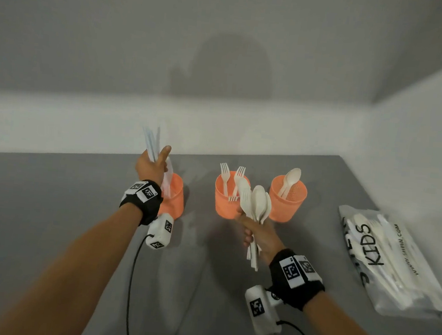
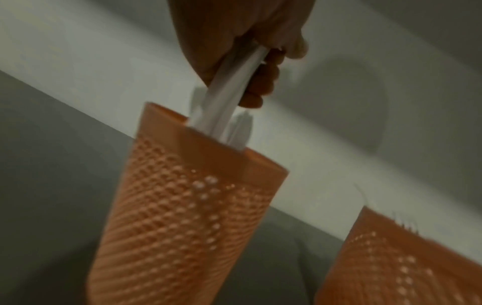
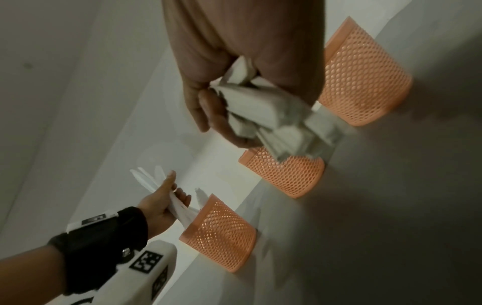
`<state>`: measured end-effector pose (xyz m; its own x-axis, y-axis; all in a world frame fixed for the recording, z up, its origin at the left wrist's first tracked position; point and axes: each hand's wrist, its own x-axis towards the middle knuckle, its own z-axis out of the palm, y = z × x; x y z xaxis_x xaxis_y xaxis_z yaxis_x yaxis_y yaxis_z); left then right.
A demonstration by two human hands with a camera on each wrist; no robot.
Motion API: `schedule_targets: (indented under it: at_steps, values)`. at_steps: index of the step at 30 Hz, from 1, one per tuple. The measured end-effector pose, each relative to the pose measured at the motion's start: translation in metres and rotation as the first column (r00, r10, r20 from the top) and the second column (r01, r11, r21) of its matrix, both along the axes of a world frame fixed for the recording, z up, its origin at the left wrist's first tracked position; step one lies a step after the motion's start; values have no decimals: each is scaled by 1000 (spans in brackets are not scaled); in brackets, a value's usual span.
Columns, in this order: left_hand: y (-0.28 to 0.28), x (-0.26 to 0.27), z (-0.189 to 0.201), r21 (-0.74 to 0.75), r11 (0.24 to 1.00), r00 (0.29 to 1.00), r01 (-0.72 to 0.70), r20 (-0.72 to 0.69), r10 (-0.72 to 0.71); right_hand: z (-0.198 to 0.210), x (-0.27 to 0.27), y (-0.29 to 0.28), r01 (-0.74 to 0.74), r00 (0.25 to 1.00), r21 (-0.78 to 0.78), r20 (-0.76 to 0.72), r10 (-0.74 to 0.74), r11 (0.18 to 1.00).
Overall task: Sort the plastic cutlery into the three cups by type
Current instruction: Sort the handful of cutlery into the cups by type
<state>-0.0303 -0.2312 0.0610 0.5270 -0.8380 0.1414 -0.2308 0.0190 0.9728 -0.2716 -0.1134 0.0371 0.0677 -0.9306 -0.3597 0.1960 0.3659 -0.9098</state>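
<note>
While the left hand [image 1: 152, 165] grips a bunch of knives [image 1: 151, 141] with lower ends inside the left cup [image 1: 176, 195], head view has the right hand [image 1: 260, 236] clutching spoons and forks [image 1: 255, 201] before the middle cup [image 1: 223, 202]; bag [image 1: 390, 262] near table [image 1: 52, 192] right edge. Left wrist: knives enter cup rim. Right wrist: three cups line the wall, open table in front.

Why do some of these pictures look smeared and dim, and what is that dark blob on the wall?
Head view: fairly sharp, with wide-angle bending at the edges; the blob looks like the person's own shadow. Left wrist view: motion blur smears the left cup and the knives in the left hand. Right wrist view: dim, with the cutlery in the right hand soft.
</note>
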Motion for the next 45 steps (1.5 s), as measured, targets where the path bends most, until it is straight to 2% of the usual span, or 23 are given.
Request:
schedule_targets:
  at_steps: [3, 7, 9, 11, 13, 14, 16, 18, 21, 25, 28, 31, 34, 39, 42, 45]
  values:
    - [7, -1, -11, 73, 997, 994, 37, 97, -44, -2, -2, 0, 1, 1000, -1, -18, -1, 1000]
    - [15, 2, -5, 112, 994, 974, 1, 223, -26, -3, 0, -1, -26, 1000, 6, 6, 26, 1000]
    - [22, 1, 1, 77, 997, 945, -27, 326, 0, -4, 1, -1, -37, 999, 20, 28, 37, 999]
    - [35, -8, 13, -35, 999, 940, -37, 339, 46, -5, 2, -2, -50, 997, 43, 64, 47, 998]
    - [51, -23, 19, -99, 994, 959, 42, 282, -13, -6, 4, -1, -68, 993, 73, 102, 60, 995]
    - [60, -32, 19, -82, 992, 964, 92, 259, -68, -5, 5, 1, -77, 991, 86, 116, 67, 993]
    - [81, -52, 17, 9, 978, 955, 209, 212, -207, -3, 8, 6, -84, 991, 81, 114, 75, 993]
    - [100, -73, 10, 126, 940, 928, 318, 161, -336, 1, 12, 12, -71, 997, 21, 33, 70, 997]
    - [121, -100, -3, 242, 882, 900, 405, 68, -431, 1, 20, 19, -23, 997, -55, -77, 19, 998]
    - [131, -118, -14, 237, 878, 890, 415, 93, -446, -1, 21, 24, 13, 991, -105, -134, -27, 994]
    - [132, -120, -8, 202, 888, 905, 413, 21, -426, -1, 14, 29, -15, 994, -111, -110, 3, 994]
    - [129, -115, 5, 140, 895, 904, 423, -140, -405, -2, 6, 32, -54, 993, -109, -108, 43, 993]
    - [122, -108, 19, 76, 905, 867, 419, -330, -373, -3, 0, 37, -42, 995, -100, -90, 33, 994]
    - [110, -99, 23, 42, 951, 780, 306, -585, -225, -2, -8, 43, -46, 998, -75, -48, 42, 996]
    - [110, -99, 16, 103, 916, 794, 388, -542, -275, 2, -11, 44, -86, 995, -27, 39, 87, 996]
    - [118, -107, 3, 184, 822, 790, 538, -449, -417, 8, -14, 44, -157, 978, 6, 138, 155, 988]
